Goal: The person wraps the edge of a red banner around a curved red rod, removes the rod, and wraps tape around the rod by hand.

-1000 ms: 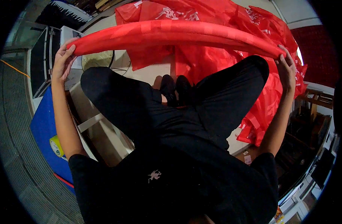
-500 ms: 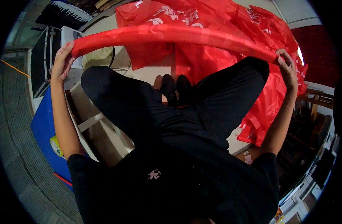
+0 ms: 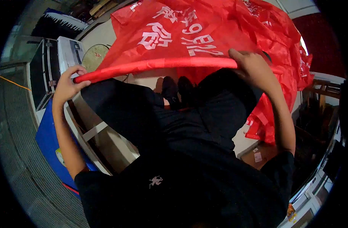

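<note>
A red cloth banner (image 3: 143, 53) with white printed characters spreads from my lap to the floor ahead. Its near edge is a narrow rolled or folded strip that bows across above my knees. My left hand (image 3: 72, 81) pinches the strip's left end between thumb and fingers. Toward the right, my right hand (image 3: 254, 68) is closed around the same edge, its fingertips partly hidden by the back of the hand. The banner's far part lies crumpled, and more red fabric hangs down beyond my right knee.
A round pale-topped stool (image 3: 95, 57) stands behind the banner's left side, near a white box (image 3: 69, 53) and a black hard case (image 3: 42, 76). A blue object (image 3: 48, 133) lies beside my left arm. Dark wooden furniture (image 3: 320, 98) stands at right.
Both hands have come down and nearer. My right hand has moved inward along the edge. The strip looks narrower, and more of the printed banner now shows stretched out behind it.
</note>
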Available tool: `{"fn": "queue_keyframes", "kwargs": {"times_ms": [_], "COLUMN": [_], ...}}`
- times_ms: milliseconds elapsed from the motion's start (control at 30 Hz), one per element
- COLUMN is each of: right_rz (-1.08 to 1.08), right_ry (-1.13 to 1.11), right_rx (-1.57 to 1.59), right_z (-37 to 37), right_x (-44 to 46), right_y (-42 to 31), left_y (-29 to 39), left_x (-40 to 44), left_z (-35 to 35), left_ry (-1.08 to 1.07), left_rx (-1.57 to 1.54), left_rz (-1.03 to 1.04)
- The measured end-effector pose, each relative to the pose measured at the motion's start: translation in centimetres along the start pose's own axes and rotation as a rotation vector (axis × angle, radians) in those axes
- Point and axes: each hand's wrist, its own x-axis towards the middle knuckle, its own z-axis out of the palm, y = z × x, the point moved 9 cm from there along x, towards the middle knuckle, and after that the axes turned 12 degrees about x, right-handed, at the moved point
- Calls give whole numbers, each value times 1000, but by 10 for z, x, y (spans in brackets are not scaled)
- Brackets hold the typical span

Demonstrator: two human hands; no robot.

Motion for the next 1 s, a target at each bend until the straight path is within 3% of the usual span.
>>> {"fn": "queue_keyframes", "kwargs": {"times_ms": [33,100,133,200,267,333,400,433,467,500,533,567,633,733,767,800,867,900,933,967,1000], "right_rz": [46,61,79,67,56,78,76,73,71,13,-42,-38,186,162,-7,-7,250,247,142,36,34], "right_ry": [-53,-162,-265,-202,-132,95,-48,-184,-184,30,238,232,5,25,212,209,-98,-100,41,185,185], "right_rx": [27,167,308,201,82,-108,43,203,201,67,-65,-64,-65,121,10,11,-22,-22,29,78,74], "right_z": [5,13,21,15,5,-10,-2,10,14,1,-14,-12,9,16,3,1,21,24,17,6,6], "right_x": [2,6,7,11,8,12,15,13,13,12,8,8,10,8,7,7,9,10,12,10,10], "right_y": [0,5,7,11,21,20,24,23,22,19,13,9,21,18,5,4,18,17,6,-2,-4], "left_y": [22,83,109,125,120,117,135,137,131,126,125,124,123,135,132,131,139,141,135,135,138], "left_x": [3,6,11,31,48,56,59,60,60,59,61,61,62,61,60,59,59,57,53,51,48], "left_z": [0,1,4,26,39,49,36,36,50,62,64,66,66,64,69,74,65,60,66,68,67], "left_ry": [-5,227,244,-152,-173,-205,-19,-18,-163,-306,-307,-284,-257,-175,-204,-236,-207,-177,-178,-74,31], "left_rx": [66,345,406,241,166,78,-9,-11,74,160,158,118,76,230,224,215,241,271,272,259,244], "left_rz": [-66,134,141,-70,-32,11,126,125,35,-55,-56,-36,-13,6,-5,-15,-21,-29,-32,59,150]}}
